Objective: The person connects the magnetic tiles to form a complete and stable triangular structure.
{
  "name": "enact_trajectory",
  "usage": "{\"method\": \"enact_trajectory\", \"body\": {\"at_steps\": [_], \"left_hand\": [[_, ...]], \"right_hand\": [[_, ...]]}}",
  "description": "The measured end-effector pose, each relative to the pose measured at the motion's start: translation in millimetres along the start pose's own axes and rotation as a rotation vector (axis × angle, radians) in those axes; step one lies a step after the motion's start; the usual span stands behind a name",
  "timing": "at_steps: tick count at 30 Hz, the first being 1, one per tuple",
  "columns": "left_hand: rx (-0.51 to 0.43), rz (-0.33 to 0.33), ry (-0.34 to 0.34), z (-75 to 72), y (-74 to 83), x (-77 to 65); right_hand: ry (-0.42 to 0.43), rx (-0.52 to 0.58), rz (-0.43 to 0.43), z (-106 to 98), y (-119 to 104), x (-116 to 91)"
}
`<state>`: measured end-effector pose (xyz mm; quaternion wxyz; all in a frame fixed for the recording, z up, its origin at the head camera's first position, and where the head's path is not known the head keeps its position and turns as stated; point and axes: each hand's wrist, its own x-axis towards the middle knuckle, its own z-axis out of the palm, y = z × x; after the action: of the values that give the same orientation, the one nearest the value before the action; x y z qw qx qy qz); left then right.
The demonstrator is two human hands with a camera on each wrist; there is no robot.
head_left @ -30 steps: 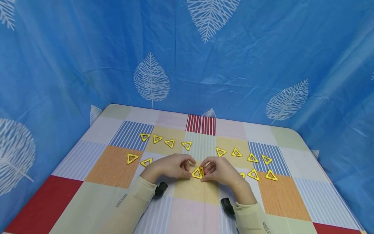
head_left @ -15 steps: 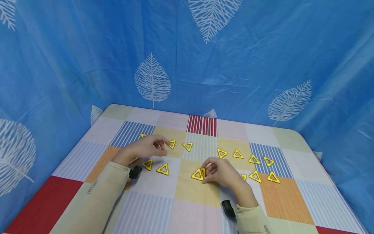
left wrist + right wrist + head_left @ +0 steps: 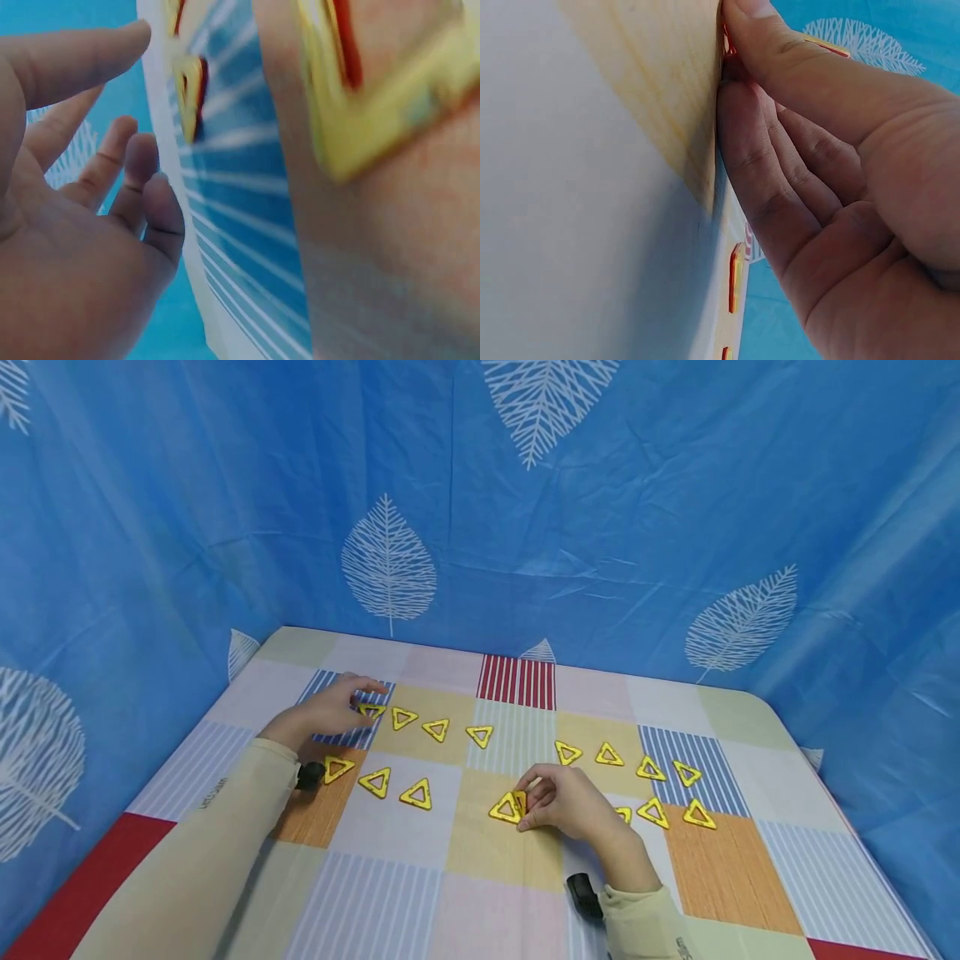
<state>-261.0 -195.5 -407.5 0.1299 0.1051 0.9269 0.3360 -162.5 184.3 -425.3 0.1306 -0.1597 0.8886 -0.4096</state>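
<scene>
Here, the empty, loosely spread left hand hovers beside the leftmost back-row triangle; the right hand pinches another triangle.

The yellow triangles are glossy, possibly plastic.

On the tabletop, four hollow yellow plastic-looking triangles run from the middle toward the left edge, behind three other triangles; toward the right edge, four more triangles lie behind three matching triangles. A triangle pair sits between.
</scene>
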Motion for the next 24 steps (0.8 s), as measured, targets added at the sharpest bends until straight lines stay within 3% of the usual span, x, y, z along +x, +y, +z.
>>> {"method": "enact_trajectory", "body": {"at_steps": [7, 15, 24], "left_hand": [[-0.016, -0.097, -0.044, -7.0, -17.2, 4.9], [-0.074, -0.131, -0.096, -8.5, -28.4, 12.5], [-0.04, -0.125, -0.095, -8.8, -31.0, 19.5]], "right_hand": [[-0.002, 0.007, 0.004, 0, 0, 0], [-0.006, 0.013, -0.005, -1, 2, 0], [-0.007, 0.014, -0.011, 0, 5, 1]]}}
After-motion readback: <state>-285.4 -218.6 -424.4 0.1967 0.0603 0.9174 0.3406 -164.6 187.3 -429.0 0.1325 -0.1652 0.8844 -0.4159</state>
